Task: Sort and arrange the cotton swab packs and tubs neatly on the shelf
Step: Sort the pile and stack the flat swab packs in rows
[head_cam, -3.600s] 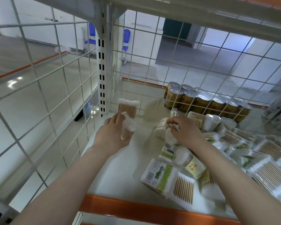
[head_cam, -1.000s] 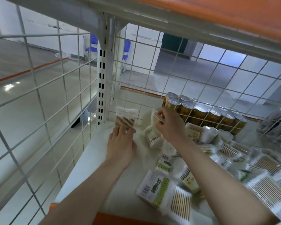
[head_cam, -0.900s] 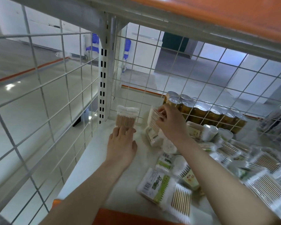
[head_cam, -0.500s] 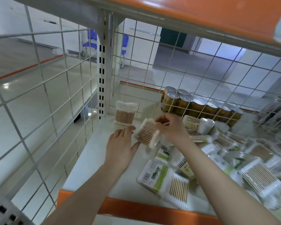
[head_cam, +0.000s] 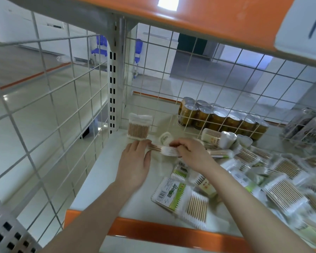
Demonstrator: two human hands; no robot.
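Head view shows both hands meeting over the rear left part of the shelf [head_cam: 102,172], just in front of the one swab pack [head_cam: 139,127] that already stands upright in the back left corner against the wire mesh. Half a second ago the right hand [head_cam: 191,155] alone held a flat pack of wooden-stick swabs up in the air, its broad face toward the camera, while the left hand [head_cam: 135,162] waited open beside it; now that pack [head_cam: 162,150] has come down low over the shelf, turned edge-on so only a thin strip of sticks and cotton tips shows between the two hands. The right hand's fingers are curled over its right end, and the left hand's fingers, nearly straight, reach its left end from above; whether they pinch it or only steady it cannot be told through the motion blur. A small white tub [head_cam: 166,138] lies on its side just behind the pack. To my eye this is a placement under way: the pack seems headed for a spot in front of the standing one, starting a row from the corner. The task is barely begun, since the heap of packs and tubs [head_cam: 274,172] sprawls unsorted across the right side of the shelf, with a green-labelled pack [head_cam: 180,199] lying flat near the front edge.
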